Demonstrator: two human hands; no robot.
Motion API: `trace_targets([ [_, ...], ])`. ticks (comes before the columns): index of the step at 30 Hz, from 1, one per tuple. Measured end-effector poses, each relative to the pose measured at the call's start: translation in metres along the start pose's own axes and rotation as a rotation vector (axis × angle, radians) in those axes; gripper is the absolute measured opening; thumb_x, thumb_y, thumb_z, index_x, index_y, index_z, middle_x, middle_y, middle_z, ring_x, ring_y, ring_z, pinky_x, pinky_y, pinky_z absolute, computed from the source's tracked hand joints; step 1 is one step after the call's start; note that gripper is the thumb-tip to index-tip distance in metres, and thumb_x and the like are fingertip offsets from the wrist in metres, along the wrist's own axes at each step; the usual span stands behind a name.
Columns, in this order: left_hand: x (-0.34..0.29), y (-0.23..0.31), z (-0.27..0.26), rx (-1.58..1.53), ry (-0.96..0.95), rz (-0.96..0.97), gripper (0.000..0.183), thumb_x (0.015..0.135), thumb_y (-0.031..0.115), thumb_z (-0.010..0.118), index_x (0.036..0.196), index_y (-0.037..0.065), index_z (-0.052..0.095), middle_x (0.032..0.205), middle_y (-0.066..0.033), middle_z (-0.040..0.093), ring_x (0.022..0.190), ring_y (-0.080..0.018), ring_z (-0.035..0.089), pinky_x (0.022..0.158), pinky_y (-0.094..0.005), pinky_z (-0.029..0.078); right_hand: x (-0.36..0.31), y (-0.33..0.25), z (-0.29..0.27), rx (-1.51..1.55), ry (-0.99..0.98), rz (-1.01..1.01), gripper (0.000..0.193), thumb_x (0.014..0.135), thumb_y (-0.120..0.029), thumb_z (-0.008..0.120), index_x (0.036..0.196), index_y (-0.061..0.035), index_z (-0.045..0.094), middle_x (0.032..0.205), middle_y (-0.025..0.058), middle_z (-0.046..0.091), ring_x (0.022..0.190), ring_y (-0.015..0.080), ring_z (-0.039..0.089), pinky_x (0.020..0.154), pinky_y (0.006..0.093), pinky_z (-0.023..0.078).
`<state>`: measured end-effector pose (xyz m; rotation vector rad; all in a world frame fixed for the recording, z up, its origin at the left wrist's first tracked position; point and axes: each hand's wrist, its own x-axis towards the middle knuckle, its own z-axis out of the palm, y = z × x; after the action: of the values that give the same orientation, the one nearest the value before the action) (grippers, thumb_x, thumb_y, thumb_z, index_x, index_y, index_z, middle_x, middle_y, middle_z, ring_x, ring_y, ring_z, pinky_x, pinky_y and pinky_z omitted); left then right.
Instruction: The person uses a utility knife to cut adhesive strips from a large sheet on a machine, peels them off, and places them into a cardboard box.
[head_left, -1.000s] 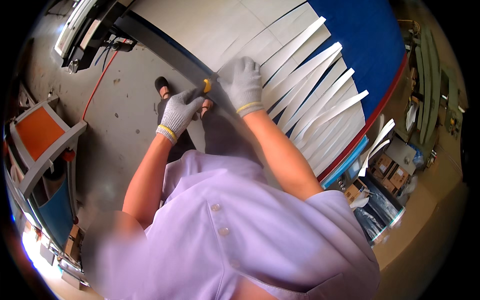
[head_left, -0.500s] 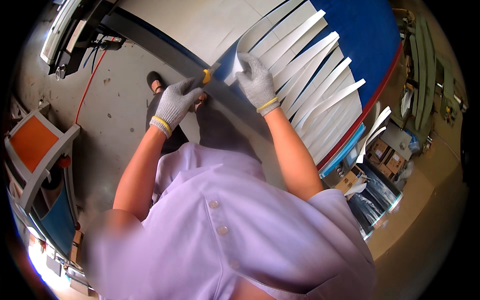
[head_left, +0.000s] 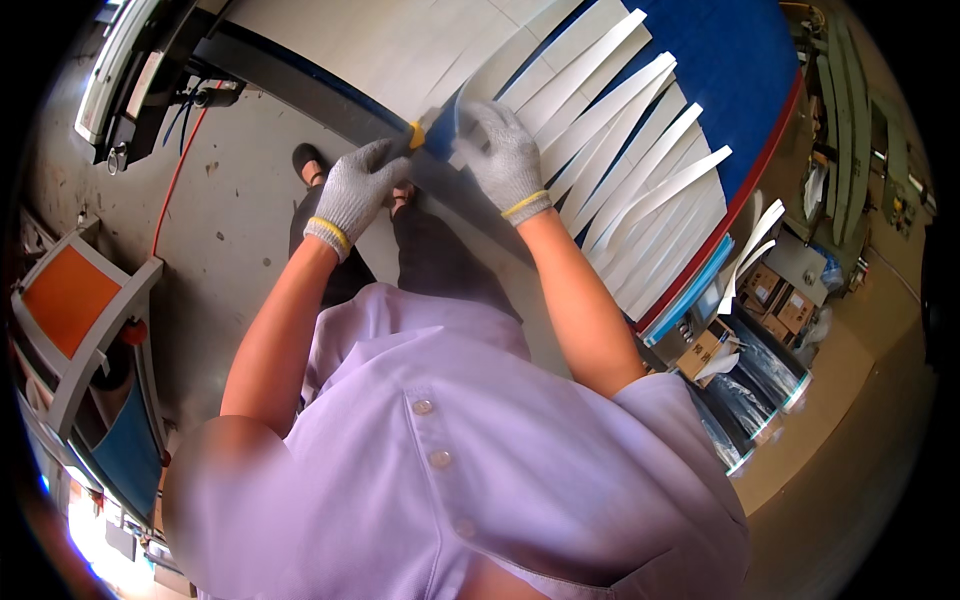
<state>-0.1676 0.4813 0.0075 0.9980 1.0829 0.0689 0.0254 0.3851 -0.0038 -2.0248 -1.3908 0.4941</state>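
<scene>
A lavender buttoned shirt (head_left: 440,420) lies nearest, with 2 bare forearms reaching away from it; both hands wear grey knit gloves with yellow cuff bands. The left hand (head_left: 350,200) has its fingers curled round a yellow-ended hand tool (head_left: 416,134), whose yellow part sticks out past the fingertips toward the right hand; its far tip is blurred. The right hand (head_left: 503,160) has bent fingers gripping the near end of a white strip (head_left: 500,70); that end curls up at the fingertips, while the rest runs away from them along the tabletop; the exact pinch is blurred. Just right of this hand, more cut white strips (head_left: 640,215) fan out and overlap, several ends raised; beneath them is a blue tabletop (head_left: 735,60) with a dark red edge. Farther off, black plastic-wrapped rolls (head_left: 745,390) and cardboard boxes (head_left: 705,345) stand at right; a red hose (head_left: 180,170) and an orange panel (head_left: 72,293) show at left.
</scene>
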Motion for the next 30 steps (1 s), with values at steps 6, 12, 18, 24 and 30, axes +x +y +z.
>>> trace_targets([
  [6, 0.020, -0.006, 0.002, 0.109, 0.108, 0.088, 0.035, 0.094, 0.024, 0.066, 0.119, -0.001, 0.065, 0.079, -0.0025, 0.065, 0.060, -0.0079, 0.057, 0.056, -0.0231, 0.046, -0.001, -0.004, 0.008, -0.087, 0.044, -0.030, 0.036, 0.077, -0.011, 0.077, 0.109, -0.0022, 0.064, 0.112, 0.0167, 0.063, 0.101, 0.0381, 0.062, 0.086, 0.0427, 0.053],
  [12, 0.041, -0.006, 0.003, 0.124, 0.054, 0.126, 0.044, 0.091, 0.028, 0.070, 0.121, -0.004, 0.064, 0.087, -0.0048, 0.067, 0.072, -0.0096, 0.059, 0.065, -0.0244, 0.048, -0.002, 0.003, 0.008, -0.063, 0.017, 0.027, 0.035, 0.080, -0.018, 0.075, 0.112, -0.0059, 0.066, 0.118, 0.0143, 0.065, 0.101, 0.0348, 0.064, 0.081, 0.0390, 0.055],
  [18, 0.053, 0.009, 0.018, -0.025, 0.076, 0.129, 0.045, 0.087, 0.028, 0.078, 0.118, -0.002, 0.066, 0.083, 0.0005, 0.064, 0.068, -0.0067, 0.055, 0.062, -0.0225, 0.045, -0.001, -0.001, 0.010, -0.058, 0.058, -0.001, 0.036, 0.073, -0.008, 0.079, 0.107, -0.0025, 0.065, 0.110, 0.0159, 0.064, 0.100, 0.0374, 0.063, 0.086, 0.0418, 0.053],
  [24, 0.064, 0.024, 0.039, -0.061, 0.059, 0.024, 0.044, 0.086, 0.028, 0.078, 0.113, -0.004, 0.066, 0.079, -0.0028, 0.064, 0.065, -0.0097, 0.059, 0.061, -0.0239, 0.048, -0.001, -0.002, 0.008, -0.031, 0.058, 0.008, 0.039, 0.071, -0.007, 0.078, 0.109, -0.0033, 0.065, 0.111, 0.0161, 0.065, 0.102, 0.0372, 0.063, 0.088, 0.0414, 0.053],
  [30, 0.065, 0.026, 0.042, -0.108, 0.010, -0.015, 0.048, 0.082, 0.028, 0.078, 0.111, -0.009, 0.066, 0.083, -0.0079, 0.068, 0.067, -0.0130, 0.062, 0.064, -0.0278, 0.051, -0.004, 0.004, 0.006, 0.015, 0.065, 0.040, 0.045, 0.072, -0.009, 0.078, 0.114, -0.0043, 0.063, 0.114, 0.0171, 0.064, 0.107, 0.0371, 0.063, 0.092, 0.0413, 0.052],
])
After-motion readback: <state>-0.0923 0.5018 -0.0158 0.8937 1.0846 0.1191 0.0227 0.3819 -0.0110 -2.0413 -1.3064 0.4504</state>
